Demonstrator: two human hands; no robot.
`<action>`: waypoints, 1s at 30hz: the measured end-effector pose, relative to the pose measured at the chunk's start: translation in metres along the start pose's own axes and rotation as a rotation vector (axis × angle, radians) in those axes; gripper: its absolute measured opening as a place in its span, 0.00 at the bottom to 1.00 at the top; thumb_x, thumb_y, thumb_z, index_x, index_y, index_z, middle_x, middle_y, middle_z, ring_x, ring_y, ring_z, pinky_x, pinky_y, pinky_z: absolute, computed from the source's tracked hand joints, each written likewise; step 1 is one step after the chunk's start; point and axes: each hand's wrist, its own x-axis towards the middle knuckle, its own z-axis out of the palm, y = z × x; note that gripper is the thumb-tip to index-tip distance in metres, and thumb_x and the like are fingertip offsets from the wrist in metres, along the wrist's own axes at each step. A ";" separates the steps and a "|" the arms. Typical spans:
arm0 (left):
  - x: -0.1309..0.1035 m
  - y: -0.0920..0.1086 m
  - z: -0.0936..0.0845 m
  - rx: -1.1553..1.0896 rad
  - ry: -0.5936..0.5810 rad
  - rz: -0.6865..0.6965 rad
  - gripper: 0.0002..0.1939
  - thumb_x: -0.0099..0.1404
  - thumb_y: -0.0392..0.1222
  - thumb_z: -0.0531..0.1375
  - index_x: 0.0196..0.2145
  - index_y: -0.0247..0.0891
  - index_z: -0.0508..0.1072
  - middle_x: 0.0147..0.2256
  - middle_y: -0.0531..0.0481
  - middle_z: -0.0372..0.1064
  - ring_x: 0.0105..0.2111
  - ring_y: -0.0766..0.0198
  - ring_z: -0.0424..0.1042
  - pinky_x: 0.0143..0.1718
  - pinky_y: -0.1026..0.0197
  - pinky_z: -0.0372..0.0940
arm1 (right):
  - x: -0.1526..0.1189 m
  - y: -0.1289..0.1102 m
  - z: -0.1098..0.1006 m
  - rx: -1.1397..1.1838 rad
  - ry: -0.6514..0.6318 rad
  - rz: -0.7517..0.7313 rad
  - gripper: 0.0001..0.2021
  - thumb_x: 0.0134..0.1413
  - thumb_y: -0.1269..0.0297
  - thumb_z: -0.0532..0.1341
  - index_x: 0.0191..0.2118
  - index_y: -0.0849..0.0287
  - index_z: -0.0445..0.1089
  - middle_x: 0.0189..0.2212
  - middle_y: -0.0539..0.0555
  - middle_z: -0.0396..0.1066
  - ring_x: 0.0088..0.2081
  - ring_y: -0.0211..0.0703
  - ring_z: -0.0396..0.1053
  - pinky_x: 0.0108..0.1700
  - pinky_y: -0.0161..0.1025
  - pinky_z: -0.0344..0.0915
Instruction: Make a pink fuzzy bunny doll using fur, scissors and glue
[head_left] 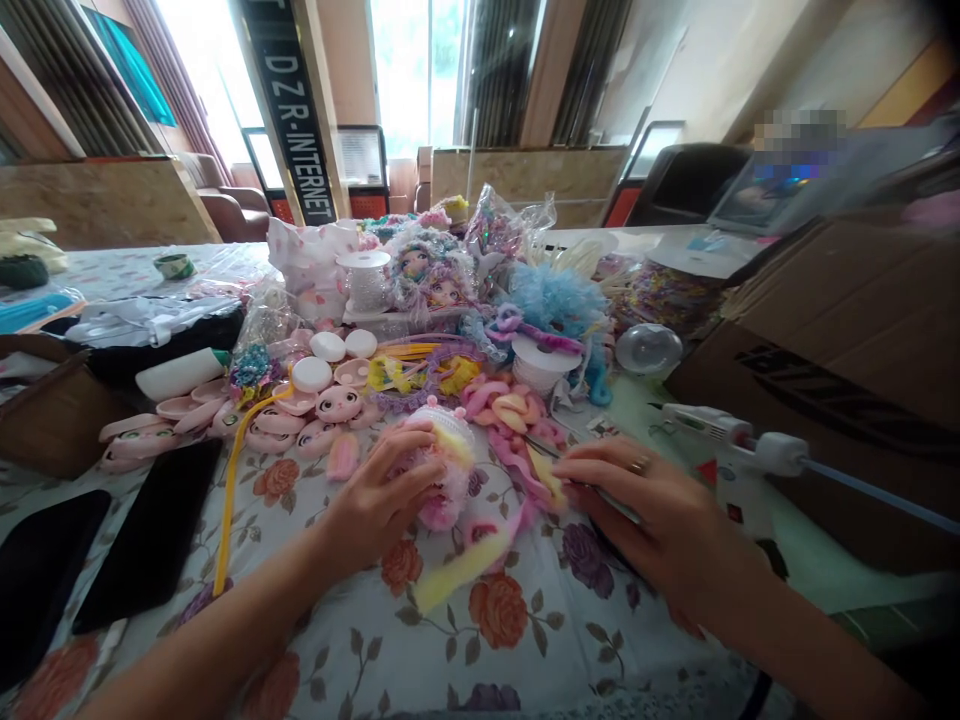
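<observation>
A small fluffy pink-and-yellow doll piece (444, 482) with a white beaded top lies under my left hand (390, 485), whose fingers curl over it. My right hand (649, 505) is closed around what looks like a pair of scissors (541, 447); a thin blade points up and left, and most of the rest is hidden by the fingers. Close to those fingertips is a strip of pink and yellow fluffy yarn (551, 480). Another yellow-and-pink fluffy strip (469, 568) lies on the flowered tablecloth (360, 610) between my hands.
Behind stand a spool of white trim (541, 362), pink yarn coils (510, 405), blue tulle (555, 300) and several pink doll faces (337, 405). A glue gun (750, 440) and a cardboard box (840, 400) are right. Two dark phones (150, 530) and a yellow strip (234, 490) lie left.
</observation>
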 end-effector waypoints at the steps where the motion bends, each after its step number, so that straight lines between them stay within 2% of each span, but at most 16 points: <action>1: 0.001 -0.001 -0.001 -0.007 -0.004 0.001 0.15 0.65 0.27 0.55 0.49 0.37 0.67 0.52 0.38 0.60 0.57 0.53 0.61 0.56 0.48 0.64 | 0.013 -0.005 0.004 0.078 -0.009 -0.088 0.11 0.63 0.70 0.52 0.43 0.56 0.71 0.40 0.57 0.71 0.43 0.43 0.69 0.45 0.41 0.66; 5: 0.001 -0.001 -0.003 -0.022 -0.029 -0.032 0.16 0.64 0.27 0.56 0.49 0.37 0.68 0.52 0.38 0.58 0.59 0.51 0.59 0.57 0.47 0.64 | 0.058 -0.015 0.029 0.127 0.093 -0.344 0.11 0.62 0.72 0.54 0.43 0.57 0.72 0.36 0.56 0.68 0.42 0.43 0.65 0.46 0.42 0.64; 8: 0.000 -0.001 -0.002 -0.036 -0.031 -0.046 0.17 0.64 0.27 0.57 0.50 0.36 0.68 0.52 0.39 0.56 0.60 0.51 0.58 0.58 0.47 0.62 | 0.073 -0.015 0.043 0.088 0.070 -0.422 0.10 0.61 0.73 0.55 0.41 0.59 0.72 0.35 0.56 0.68 0.40 0.43 0.64 0.42 0.41 0.63; 11: -0.001 0.000 -0.001 -0.034 -0.025 -0.043 0.17 0.63 0.27 0.57 0.49 0.35 0.68 0.51 0.39 0.57 0.60 0.52 0.58 0.59 0.48 0.61 | 0.077 -0.015 0.049 0.028 0.001 -0.442 0.10 0.61 0.73 0.55 0.41 0.58 0.72 0.34 0.55 0.68 0.38 0.43 0.62 0.41 0.41 0.59; 17: -0.001 -0.001 0.000 -0.017 -0.016 -0.027 0.15 0.63 0.27 0.57 0.48 0.35 0.69 0.52 0.39 0.57 0.59 0.52 0.58 0.59 0.49 0.61 | 0.084 -0.018 0.049 -0.051 -0.031 -0.482 0.09 0.63 0.72 0.54 0.43 0.60 0.71 0.35 0.55 0.68 0.38 0.44 0.60 0.39 0.41 0.55; 24: -0.001 -0.001 0.001 -0.002 -0.017 -0.023 0.17 0.64 0.28 0.56 0.50 0.36 0.68 0.51 0.39 0.57 0.58 0.54 0.59 0.57 0.52 0.63 | 0.088 -0.023 0.051 -0.309 0.069 -0.664 0.09 0.63 0.73 0.54 0.37 0.64 0.71 0.31 0.56 0.71 0.34 0.44 0.62 0.36 0.43 0.55; 27: -0.001 -0.001 0.000 0.004 -0.017 -0.029 0.17 0.64 0.28 0.56 0.50 0.37 0.68 0.51 0.39 0.57 0.57 0.54 0.59 0.57 0.51 0.63 | 0.086 -0.022 0.057 -0.295 0.141 -0.632 0.09 0.63 0.72 0.54 0.38 0.64 0.71 0.30 0.55 0.72 0.33 0.44 0.63 0.34 0.42 0.56; 30: -0.001 -0.001 -0.001 0.007 -0.030 -0.047 0.17 0.64 0.29 0.57 0.51 0.37 0.68 0.52 0.39 0.57 0.58 0.53 0.59 0.57 0.50 0.63 | 0.084 -0.020 0.065 -0.173 0.212 -0.491 0.09 0.63 0.68 0.54 0.36 0.61 0.71 0.28 0.54 0.72 0.32 0.41 0.66 0.33 0.40 0.56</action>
